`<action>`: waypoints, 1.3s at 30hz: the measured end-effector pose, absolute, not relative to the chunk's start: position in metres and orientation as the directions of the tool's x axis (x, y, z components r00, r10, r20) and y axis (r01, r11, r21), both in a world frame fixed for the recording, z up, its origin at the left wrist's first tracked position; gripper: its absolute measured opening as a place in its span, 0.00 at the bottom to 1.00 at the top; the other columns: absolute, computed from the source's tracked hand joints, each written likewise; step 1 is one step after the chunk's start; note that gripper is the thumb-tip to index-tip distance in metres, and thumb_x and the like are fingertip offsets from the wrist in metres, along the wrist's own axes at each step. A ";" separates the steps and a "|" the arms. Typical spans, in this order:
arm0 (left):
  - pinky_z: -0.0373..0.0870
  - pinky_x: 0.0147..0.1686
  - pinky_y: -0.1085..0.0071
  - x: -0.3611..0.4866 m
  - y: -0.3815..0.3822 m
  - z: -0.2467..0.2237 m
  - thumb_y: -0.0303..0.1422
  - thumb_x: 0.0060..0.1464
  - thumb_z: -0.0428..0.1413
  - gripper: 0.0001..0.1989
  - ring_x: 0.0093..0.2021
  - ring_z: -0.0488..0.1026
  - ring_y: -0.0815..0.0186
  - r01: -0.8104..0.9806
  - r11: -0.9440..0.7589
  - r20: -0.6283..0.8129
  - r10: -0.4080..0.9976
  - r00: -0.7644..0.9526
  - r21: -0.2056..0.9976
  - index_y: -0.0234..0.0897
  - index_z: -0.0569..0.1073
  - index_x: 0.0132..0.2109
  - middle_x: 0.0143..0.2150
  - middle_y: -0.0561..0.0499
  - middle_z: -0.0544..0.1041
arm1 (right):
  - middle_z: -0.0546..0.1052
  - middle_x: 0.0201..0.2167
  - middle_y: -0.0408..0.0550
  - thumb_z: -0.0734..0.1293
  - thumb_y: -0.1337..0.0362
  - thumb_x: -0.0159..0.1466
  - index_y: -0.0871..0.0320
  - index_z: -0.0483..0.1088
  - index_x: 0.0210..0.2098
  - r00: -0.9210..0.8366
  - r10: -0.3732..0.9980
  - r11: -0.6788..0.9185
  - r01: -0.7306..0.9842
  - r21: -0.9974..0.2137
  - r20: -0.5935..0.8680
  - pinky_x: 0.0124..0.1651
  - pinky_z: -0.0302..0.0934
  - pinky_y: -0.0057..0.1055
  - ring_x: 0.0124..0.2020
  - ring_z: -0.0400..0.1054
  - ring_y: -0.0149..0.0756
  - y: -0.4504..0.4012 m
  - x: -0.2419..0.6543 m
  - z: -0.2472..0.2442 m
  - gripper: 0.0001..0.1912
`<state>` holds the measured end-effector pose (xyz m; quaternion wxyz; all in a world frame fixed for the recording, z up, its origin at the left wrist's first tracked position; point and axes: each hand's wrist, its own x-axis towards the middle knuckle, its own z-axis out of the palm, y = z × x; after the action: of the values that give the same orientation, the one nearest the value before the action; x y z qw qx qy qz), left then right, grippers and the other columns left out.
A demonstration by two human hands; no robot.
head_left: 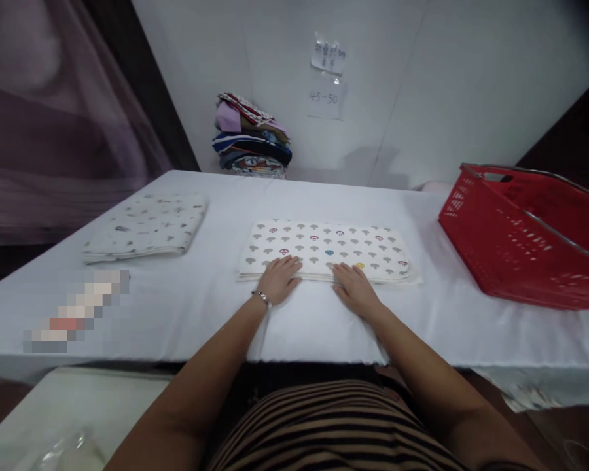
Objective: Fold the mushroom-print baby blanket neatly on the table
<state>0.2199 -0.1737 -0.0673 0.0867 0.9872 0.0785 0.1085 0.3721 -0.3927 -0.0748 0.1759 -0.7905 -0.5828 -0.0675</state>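
Observation:
A white cloth with small mushroom prints (324,248) lies folded flat in several layers on the white-covered table (304,327). My left hand (279,278) rests palm down on its front edge, left of the middle, fingers spread. On the same edge, right of the middle, lies my right hand (356,288), also flat with its fingers apart. Neither hand grips the cloth. Another folded white cloth with a scattered print (150,226) lies at the table's left side.
A red plastic basket (520,242) stands on the right. Folded fabrics (252,140) are piled beyond the back edge, by the wall. A pixelated object (78,311) lies at the front left. Paper signs (326,98) hang on the wall.

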 end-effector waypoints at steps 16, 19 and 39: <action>0.55 0.60 0.57 0.152 -0.106 -0.068 0.40 0.60 0.45 0.21 0.62 0.59 0.60 0.233 -0.958 0.225 0.268 0.937 0.169 0.42 0.66 0.57 0.61 0.48 0.66 | 0.64 0.60 0.50 0.56 0.60 0.67 0.58 0.60 0.59 0.291 0.904 -0.250 0.954 -0.166 0.312 0.62 0.46 0.46 0.62 0.53 0.43 -0.396 0.374 -0.078 0.22; 0.54 0.59 0.53 0.144 -0.107 -0.068 0.40 0.59 0.46 0.18 0.60 0.61 0.59 0.297 -0.939 0.270 0.336 0.902 0.175 0.44 0.69 0.54 0.58 0.48 0.69 | 0.65 0.59 0.50 0.56 0.60 0.67 0.57 0.61 0.58 0.295 0.899 -0.252 0.953 -0.169 0.325 0.61 0.47 0.46 0.61 0.54 0.43 -0.395 0.374 -0.079 0.22; 0.63 0.47 0.64 0.184 -0.138 -0.060 0.38 0.62 0.44 0.15 0.44 0.68 0.64 0.137 -0.967 0.343 0.206 0.916 0.216 0.39 0.74 0.44 0.43 0.48 0.75 | 0.74 0.39 0.50 0.58 0.65 0.66 0.56 0.74 0.39 0.234 0.926 -0.188 0.966 -0.177 0.297 0.43 0.57 0.34 0.41 0.63 0.40 -0.337 0.360 -0.049 0.12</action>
<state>0.1839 -0.1380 -0.0601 0.0944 0.9743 0.0880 0.1845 0.3598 -0.3374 -0.0494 0.1646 -0.7682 -0.6156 -0.0617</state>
